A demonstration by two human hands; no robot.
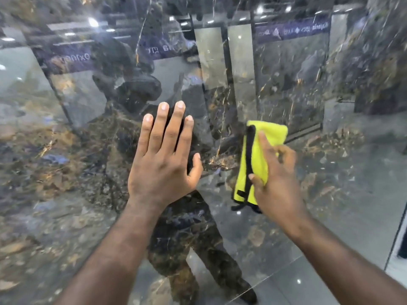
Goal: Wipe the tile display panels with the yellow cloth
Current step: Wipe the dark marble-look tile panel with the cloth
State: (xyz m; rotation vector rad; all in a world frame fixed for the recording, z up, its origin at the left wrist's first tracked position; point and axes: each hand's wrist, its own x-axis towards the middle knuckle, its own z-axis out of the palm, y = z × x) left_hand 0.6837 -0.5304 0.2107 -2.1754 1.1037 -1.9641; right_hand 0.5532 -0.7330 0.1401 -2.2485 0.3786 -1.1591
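Cloth (256, 159), yellow with black trim (250, 155), folded, lies pressed flat against the tile panel (66, 172), a bit right of the panel's middle as seen, well in from its right edge. Long side runs up and down, tilted slightly, top end leaning right. A loose black strip hangs off its bottom corner.

Right hand (277, 179) holds the cloth. Its fingers (264, 142) are partly curled: index lies along the cloth pointing up, thumb pinches across the lower half near the trim, the rest bent over the right side. Hand slightly blurred, so can't tell the exact grip of the outer fingers.

Left hand (163, 164) is just beside the cloth on the left, not touching it. Palm is flat on the panel, all four fingers straight and pointing up, thumb out to the right, holding nothing.

The panel is dark glossy marble-look tile with brown and gold veining and fills nearly the whole view. Its right edge (396, 234) shows at lower right, with a pale strip beyond it.

The gloss gives reflections: person's dark outline (187, 227) behind both hands, blue banners (293, 29) with mirrored text near the top edge, upright pale slabs (211, 62), and ceiling lights (93, 22) at upper left.
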